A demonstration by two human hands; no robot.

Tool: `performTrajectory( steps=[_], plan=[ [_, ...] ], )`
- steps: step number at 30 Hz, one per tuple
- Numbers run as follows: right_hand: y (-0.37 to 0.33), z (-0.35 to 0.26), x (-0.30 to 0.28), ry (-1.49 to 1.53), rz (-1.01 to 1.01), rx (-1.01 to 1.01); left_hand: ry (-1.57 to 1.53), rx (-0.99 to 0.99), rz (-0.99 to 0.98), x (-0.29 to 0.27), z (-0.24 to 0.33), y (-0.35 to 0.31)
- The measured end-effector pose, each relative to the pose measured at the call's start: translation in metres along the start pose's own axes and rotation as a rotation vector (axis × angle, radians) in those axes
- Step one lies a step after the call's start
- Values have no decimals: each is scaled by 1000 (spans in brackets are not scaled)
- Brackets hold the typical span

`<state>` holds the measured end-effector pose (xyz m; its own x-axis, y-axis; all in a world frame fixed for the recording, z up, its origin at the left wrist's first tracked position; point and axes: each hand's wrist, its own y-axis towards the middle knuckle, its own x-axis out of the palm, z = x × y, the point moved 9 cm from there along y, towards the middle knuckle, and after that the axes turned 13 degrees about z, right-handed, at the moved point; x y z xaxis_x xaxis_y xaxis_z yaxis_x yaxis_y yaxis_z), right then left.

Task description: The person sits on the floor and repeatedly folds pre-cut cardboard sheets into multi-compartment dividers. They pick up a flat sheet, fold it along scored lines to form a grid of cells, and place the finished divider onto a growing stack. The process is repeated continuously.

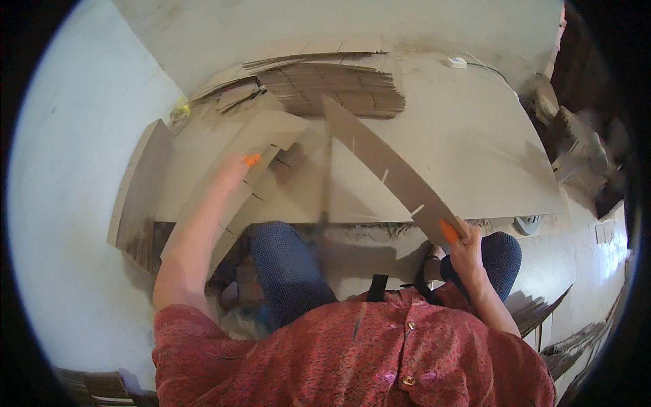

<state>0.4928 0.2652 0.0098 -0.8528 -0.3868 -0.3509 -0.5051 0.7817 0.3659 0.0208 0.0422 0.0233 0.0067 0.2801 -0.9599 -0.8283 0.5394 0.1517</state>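
Observation:
My right hand point(464, 245), with an orange cover on a digit, grips the near end of a long brown cardboard strip point(384, 175). Narrow slits cut into this strip, which slants up and away to the left over the table. My left hand point(245, 163) also shows an orange digit cover. It is closed on paler slotted cardboard strips point(274, 129), which run under my left forearm and are partly blurred. Its other fingers are hidden.
A tall stack of slotted cardboard strips point(332, 88) lies at the back of the table point(488, 163). Another stack point(144, 193) stands by the left wall. A white plug or socket point(457, 62) with a cord sits at the back right. More cardboard point(576, 342) lies at lower right.

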Motion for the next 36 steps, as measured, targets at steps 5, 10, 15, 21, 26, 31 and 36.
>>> performTrajectory(
  steps=[5, 10, 15, 21, 26, 31, 36],
  plan=[
    [12, -22, 3, 164, 57, -52, -29, 195, -7, -13, 83, -10],
    [25, -42, 14, 144, 41, -137, -443, 458, -296, 20, 207, -99],
    [26, -14, 4, 86, 1, -7, -541, 586, -433, 23, 283, -167],
    [12, 47, 5, -177, -134, 68, -876, 700, -362, 22, 300, -180],
    [23, -18, -6, -127, -47, -113, -101, 502, 201, 19, 198, -88],
    [55, -75, 38, -442, -143, -453, 409, 293, 311, 42, 77, -26],
    [75, -14, 68, -553, -352, -222, 268, 275, 196, 21, 79, -5]
  ],
)
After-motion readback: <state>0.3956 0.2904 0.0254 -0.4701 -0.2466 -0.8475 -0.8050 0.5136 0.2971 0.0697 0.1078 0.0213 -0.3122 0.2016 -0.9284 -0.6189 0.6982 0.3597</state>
